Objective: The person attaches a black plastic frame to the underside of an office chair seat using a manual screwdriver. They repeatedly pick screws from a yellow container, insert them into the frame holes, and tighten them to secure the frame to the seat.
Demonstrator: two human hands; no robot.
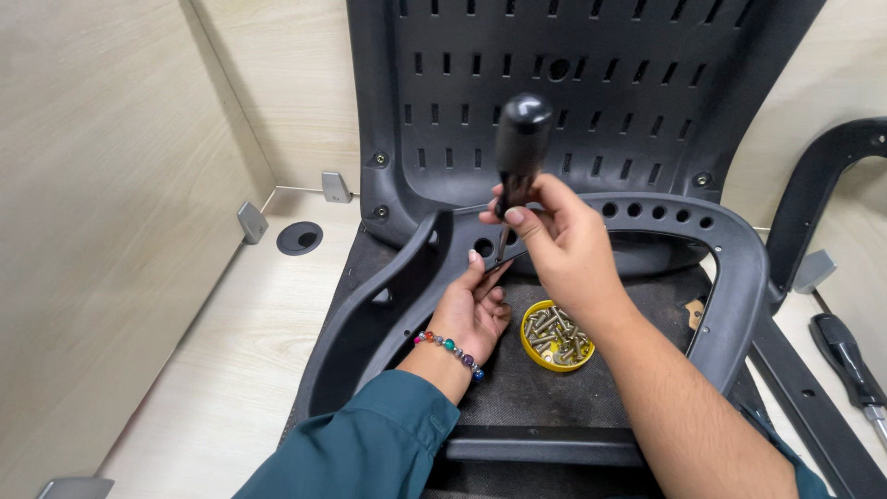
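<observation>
Two hands at work, both on the chair frame, listed left to right.
Desk hole: round grey grommet [299, 237] in the light wood desk [222, 370], well left of the hands.
Left hand [474, 310]: teal sleeve, bead bracelet [450, 348], fingers loosely curled, steadying the black curved chair frame [739, 277] near its holes.
Screwdriver [519, 152]: black handle, upright, tip down at the frame just above the left fingers.
Right hand [559, 242]: pinching the screwdriver handle low down.
Yellow dish [555, 336]: full of screws, on the dark seat pad, just beside the left hand.
Far right: second screwdriver [845, 356] lying on the desk.
</observation>
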